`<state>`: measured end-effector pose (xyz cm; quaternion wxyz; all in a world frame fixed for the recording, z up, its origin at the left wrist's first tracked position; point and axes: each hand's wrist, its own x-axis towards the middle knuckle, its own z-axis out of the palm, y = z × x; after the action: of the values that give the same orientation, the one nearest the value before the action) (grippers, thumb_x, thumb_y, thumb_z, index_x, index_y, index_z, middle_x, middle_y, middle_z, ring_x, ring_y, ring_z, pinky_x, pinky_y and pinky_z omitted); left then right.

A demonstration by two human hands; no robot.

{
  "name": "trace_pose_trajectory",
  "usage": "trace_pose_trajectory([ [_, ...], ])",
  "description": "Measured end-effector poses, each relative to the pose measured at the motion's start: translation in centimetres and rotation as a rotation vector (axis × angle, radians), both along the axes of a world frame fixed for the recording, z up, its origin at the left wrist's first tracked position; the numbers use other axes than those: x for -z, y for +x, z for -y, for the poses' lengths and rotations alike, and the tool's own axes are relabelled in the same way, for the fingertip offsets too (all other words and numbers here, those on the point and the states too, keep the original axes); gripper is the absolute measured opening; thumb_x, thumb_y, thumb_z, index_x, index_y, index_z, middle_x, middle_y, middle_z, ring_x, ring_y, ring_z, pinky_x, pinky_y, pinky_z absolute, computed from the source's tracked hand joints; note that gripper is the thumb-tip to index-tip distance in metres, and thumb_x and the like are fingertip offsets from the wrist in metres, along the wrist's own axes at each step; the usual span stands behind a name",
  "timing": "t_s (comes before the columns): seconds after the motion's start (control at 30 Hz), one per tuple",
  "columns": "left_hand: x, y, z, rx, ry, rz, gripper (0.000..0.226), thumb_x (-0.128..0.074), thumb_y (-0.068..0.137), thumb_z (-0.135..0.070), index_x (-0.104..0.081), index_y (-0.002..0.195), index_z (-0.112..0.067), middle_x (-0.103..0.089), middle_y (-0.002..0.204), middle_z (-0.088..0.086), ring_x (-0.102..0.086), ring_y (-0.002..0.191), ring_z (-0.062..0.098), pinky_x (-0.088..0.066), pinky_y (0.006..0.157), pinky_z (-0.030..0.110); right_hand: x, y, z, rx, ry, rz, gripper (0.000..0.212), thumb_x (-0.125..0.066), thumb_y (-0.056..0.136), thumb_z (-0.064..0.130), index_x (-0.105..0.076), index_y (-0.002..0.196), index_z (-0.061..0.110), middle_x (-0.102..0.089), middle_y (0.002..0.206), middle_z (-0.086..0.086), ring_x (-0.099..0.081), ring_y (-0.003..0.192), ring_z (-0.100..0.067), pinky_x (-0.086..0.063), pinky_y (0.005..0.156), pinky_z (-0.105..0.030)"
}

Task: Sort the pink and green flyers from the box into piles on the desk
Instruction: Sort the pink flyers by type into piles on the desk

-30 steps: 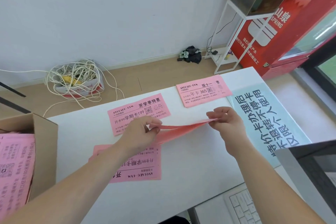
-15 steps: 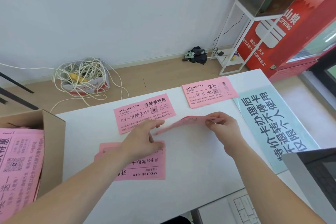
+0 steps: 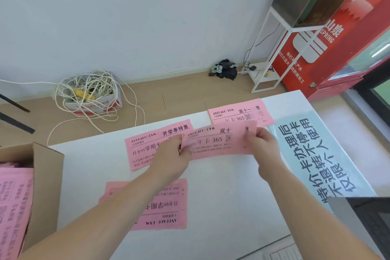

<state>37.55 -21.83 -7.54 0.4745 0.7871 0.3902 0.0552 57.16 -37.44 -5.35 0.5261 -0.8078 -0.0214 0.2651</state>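
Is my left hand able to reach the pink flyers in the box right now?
Probably yes: the box stands open beside that arm, nothing between; but the left hand pinches the held flyer.

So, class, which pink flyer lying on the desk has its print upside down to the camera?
The nearest flyer; the far-left flyer and far-right flyer read upright.

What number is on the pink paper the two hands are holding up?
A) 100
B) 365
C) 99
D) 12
B: the pink flyer, pinched at its ends by the left hand and the right hand, has 365 printed across its middle.
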Motion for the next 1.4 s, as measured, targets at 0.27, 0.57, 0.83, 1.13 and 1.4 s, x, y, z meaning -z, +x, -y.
trace_pose_trajectory([
  [0.27,-2.0,11.1,-1.2,-0.110,-0.353,-0.025,0.013,-0.056,0.099,-0.012,-0.069,0.098,-0.009,-0.064,0.076,0.000,-0.057,0.066,0.019,-0.040,0.055,0.023,-1.2,10.1,-4.1,-0.084,-0.284,0.287,0.023,-0.048,0.096,0.007,-0.068,0.103,0.014,-0.066,0.085,0.003,-0.060,0.074,-0.016,-0.043,0.059,-0.026],
  [0.57,0.9,13.8,-2.6,-0.116,-0.068,-0.110,0.037,-0.077,0.088,-0.033,-0.056,0.116,-0.021,-0.067,0.097,-0.004,-0.065,0.091,0.019,-0.042,0.065,0.030,2.3,14.6,-4.5,-0.163,-0.482,0.353,0.042,-0.058,0.096,0.022,-0.058,0.138,0.018,-0.066,0.119,-0.003,-0.061,0.106,-0.026,-0.049,0.085,-0.037],
  [0.83,0.8,13.0,-1.2,0.099,0.154,-0.195,0.088,-0.086,0.069,-0.049,-0.039,0.139,-0.023,-0.040,0.124,-0.005,-0.052,0.112,0.019,-0.042,0.083,0.030,2.3,14.9,-3.9,-0.384,-0.577,0.301,0.068,-0.068,0.089,0.033,-0.044,0.152,0.025,-0.047,0.146,-0.006,-0.036,0.139,-0.029,-0.036,0.109,-0.041],
  [1.13,2.2,14.5,1.0,0.096,0.215,-0.162,0.076,-0.083,0.075,-0.033,-0.039,0.135,-0.016,-0.030,0.116,-0.002,-0.051,0.099,0.023,-0.046,0.074,0.032,1.9,13.7,-3.0,-0.715,-0.709,0.299,0.126,-0.095,0.060,0.034,-0.019,0.162,0.033,-0.018,0.164,0.003,-0.009,0.149,-0.018,-0.026,0.119,-0.043],
  [1.4,1.9,13.5,1.0,0.158,0.229,-0.153,0.072,-0.080,0.076,-0.042,-0.044,0.133,-0.018,-0.035,0.116,-0.002,-0.054,0.105,0.023,-0.044,0.081,0.030,1.8,13.1,-3.3,-0.681,-0.724,0.278,0.123,-0.092,0.068,0.023,-0.016,0.163,0.035,0.001,0.170,0.001,0.001,0.154,-0.020,-0.025,0.120,-0.046],
])
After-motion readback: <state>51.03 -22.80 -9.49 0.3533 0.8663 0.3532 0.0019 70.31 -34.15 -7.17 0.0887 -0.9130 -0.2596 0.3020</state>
